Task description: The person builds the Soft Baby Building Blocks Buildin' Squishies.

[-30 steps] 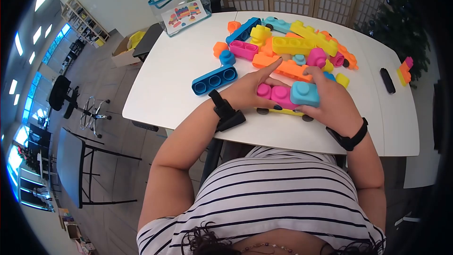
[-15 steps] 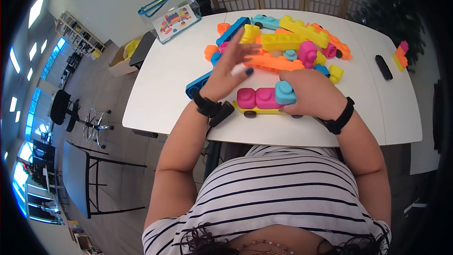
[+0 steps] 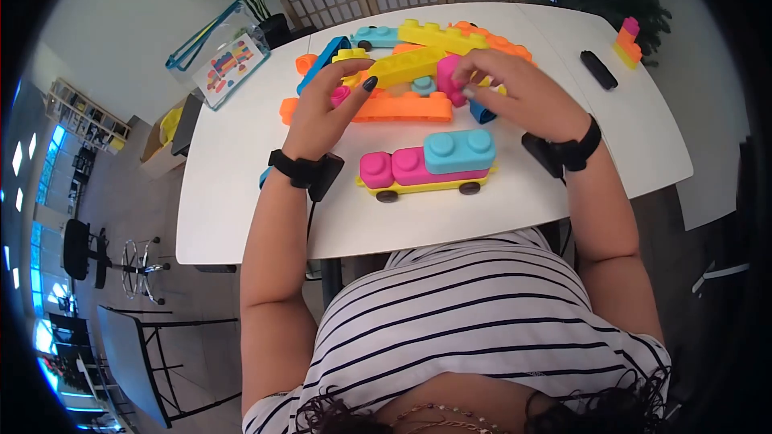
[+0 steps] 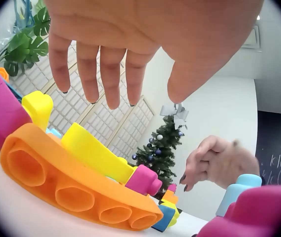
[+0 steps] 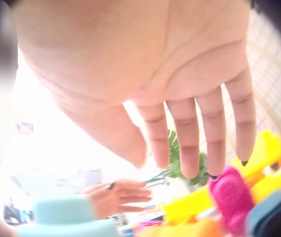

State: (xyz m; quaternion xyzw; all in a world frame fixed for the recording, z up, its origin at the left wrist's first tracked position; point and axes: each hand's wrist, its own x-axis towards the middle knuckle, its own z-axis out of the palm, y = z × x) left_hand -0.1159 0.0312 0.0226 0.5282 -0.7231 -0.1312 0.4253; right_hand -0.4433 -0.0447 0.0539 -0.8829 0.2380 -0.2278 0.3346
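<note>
A yellow wheeled base point(image 3: 426, 188) stands near the table's front, bearing two pink blocks point(image 3: 409, 164) at left and centre and a light blue block point(image 3: 460, 152) on top at the right. Neither hand touches it. My left hand point(image 3: 322, 111) hangs over the left side of the block pile, fingers spread and holding nothing; an orange bar point(image 4: 76, 190) lies below it in the left wrist view. My right hand point(image 3: 527, 95) is above the pile's right side, beside an upright pink block point(image 3: 450, 79), its fingers loosely extended and empty in the right wrist view.
Yellow bars point(image 3: 408, 66) and several other blocks make up the pile. A clear bag with a picture card point(image 3: 231, 71) stands at the back left. At the right are a black object point(image 3: 598, 70) and a small orange, pink and yellow stack point(image 3: 628, 44).
My right hand has let go of the light blue block and moved away toward the pile. My left hand has left the wheeled base and is over the pile's left side. The head view has shifted.
</note>
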